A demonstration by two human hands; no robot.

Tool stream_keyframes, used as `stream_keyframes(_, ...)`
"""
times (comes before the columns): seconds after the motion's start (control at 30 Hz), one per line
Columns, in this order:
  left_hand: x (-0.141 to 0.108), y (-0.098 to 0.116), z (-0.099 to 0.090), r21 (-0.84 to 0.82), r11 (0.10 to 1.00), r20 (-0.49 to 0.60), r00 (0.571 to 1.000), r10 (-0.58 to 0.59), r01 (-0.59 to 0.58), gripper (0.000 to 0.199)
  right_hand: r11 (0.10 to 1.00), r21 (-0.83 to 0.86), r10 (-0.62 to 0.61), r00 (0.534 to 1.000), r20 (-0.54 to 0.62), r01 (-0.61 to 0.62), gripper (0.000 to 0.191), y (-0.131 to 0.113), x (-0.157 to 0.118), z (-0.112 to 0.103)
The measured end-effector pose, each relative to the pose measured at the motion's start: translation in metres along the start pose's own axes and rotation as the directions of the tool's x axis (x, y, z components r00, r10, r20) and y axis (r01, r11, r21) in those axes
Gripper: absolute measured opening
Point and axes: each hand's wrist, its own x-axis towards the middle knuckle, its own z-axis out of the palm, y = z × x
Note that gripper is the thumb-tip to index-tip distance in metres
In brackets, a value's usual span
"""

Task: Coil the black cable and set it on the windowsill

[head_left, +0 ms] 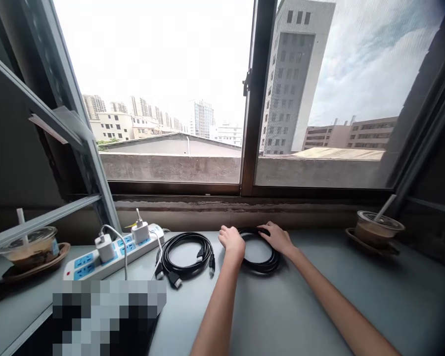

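Observation:
A coiled black cable (262, 267) lies on the grey tabletop between my hands. My left hand (231, 241) is at the coil's left edge with its fingers curled; whatever they hold, if anything, is hidden. My right hand (277, 237) grips the coil at its back right, fingertips on the black loops. Left of my left hand lies a second coiled black cable (166, 257). Its several connectors, including a large black plug (175, 280), rest along the front of that coil.
A white power strip (113, 257) with blue sockets holds two white chargers (104, 248) at left. Iced drinks in plastic cups (378, 228) stand at both sides. A metal shelf frame (85, 113) rises at left, before a window. A pixelated patch hides the front left.

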Motion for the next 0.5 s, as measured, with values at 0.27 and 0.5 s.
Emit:
stream_keyframes(0.27,-0.035,0.024,-0.105,-0.387,0.848,-0.405,0.893,0.196,-0.362,0.035,0.977,0.207,0.094,0.975,-0.201,-0.051,0.037,0.012,0.004,0.028)
stream_keyframes(0.5,-0.123,-0.013,-0.17,-0.518,0.046,-0.842,0.5,-0.203,-0.854,0.051,0.914,0.396,0.255,0.888,-0.383,-0.091,0.046,0.027,-0.001,0.026)
